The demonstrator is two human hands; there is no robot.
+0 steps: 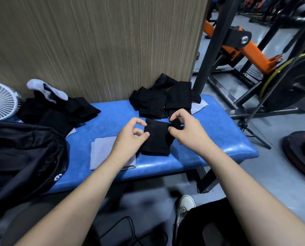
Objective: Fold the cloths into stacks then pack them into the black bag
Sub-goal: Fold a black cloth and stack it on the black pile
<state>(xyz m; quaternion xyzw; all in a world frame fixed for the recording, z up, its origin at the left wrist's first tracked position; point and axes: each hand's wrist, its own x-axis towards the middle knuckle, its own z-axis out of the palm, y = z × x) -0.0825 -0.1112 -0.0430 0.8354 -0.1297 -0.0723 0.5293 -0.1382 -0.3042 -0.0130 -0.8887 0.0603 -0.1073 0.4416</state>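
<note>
A small folded black cloth (157,139) lies in the middle of the blue bench (210,139). My right hand (187,128) pinches its upper right corner. My left hand (132,137) hovers at its left edge, fingers curled, thumb tip touching the cloth. A folded grey cloth (102,148) lies to the left, partly under my left forearm. A pile of black cloths (158,100) sits at the bench's back, over a grey one (199,106). More black cloths (59,112) and a grey sock (48,91) lie at the left. The black bag (20,157) sits open at the bench's left end.
A white fan (0,102) stands at the far left. A wood-grain panel (94,41) backs the bench. Black and orange gym frames (245,45) and weight plates (301,153) stand on the floor to the right. My shoe (185,205) and a cable are below.
</note>
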